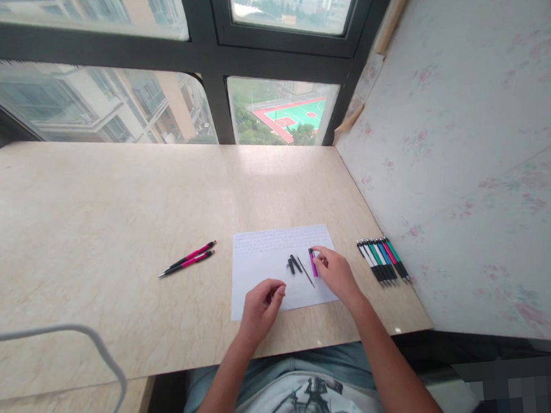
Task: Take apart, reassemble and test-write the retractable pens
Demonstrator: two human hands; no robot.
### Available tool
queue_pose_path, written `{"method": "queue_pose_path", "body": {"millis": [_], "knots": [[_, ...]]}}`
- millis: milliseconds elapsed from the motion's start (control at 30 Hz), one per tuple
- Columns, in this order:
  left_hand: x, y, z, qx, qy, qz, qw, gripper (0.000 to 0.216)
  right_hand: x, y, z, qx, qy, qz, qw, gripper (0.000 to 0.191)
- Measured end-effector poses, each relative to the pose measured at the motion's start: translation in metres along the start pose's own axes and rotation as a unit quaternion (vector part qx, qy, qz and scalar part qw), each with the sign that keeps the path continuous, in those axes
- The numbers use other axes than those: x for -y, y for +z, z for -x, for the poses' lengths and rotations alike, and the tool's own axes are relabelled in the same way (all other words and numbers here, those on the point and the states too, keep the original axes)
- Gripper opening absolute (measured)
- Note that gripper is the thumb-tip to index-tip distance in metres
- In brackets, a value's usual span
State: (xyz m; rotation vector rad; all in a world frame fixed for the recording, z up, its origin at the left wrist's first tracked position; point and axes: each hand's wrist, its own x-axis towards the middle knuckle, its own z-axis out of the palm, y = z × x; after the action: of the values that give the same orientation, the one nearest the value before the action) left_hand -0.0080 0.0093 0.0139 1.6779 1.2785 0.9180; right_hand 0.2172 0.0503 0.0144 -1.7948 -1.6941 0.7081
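Observation:
My right hand (pixel 335 272) has its fingertips closed at a purple pen barrel (pixel 314 265) with a black top, at the right side of a white sheet of paper (pixel 256 269). Left of the barrel lie a thin dark refill (pixel 305 272) and short black pen parts (pixel 291 266). Over the sheet's lower left part, my left hand (pixel 262 305) is curled with thumb and fingers together; whatever may be inside is hidden. Faint lines of handwriting run along the top of the paper.
Two pink-and-black pens (pixel 188 260) lie left of the paper. Several pens in mixed colours (pixel 381 261) form a row on the right, near the papered wall (pixel 468 151). A grey cable (pixel 94 341) loops across the left front. Windows stand behind the marble-look counter (pixel 112 214).

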Motion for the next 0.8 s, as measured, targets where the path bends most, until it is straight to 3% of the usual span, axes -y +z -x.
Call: {"method": "queue_pose_path", "body": {"millis": [167, 500, 800], "knots": [[0.0, -0.001, 0.0, 0.003, -0.003, 0.0, 1.0, 0.025, -0.001, 0.005, -0.006, 0.023, -0.036, 0.039, 0.998, 0.034], [-0.001, -0.001, 0.0, 0.006, -0.001, -0.004, 1.0, 0.023, -0.003, 0.011, -0.007, -0.018, -0.065, 0.09, 0.994, 0.031], [-0.001, 0.0, 0.0, -0.003, -0.005, 0.006, 1.0, 0.021, -0.009, 0.004, 0.015, -0.105, -0.016, -0.011, 0.994, 0.033]]}}
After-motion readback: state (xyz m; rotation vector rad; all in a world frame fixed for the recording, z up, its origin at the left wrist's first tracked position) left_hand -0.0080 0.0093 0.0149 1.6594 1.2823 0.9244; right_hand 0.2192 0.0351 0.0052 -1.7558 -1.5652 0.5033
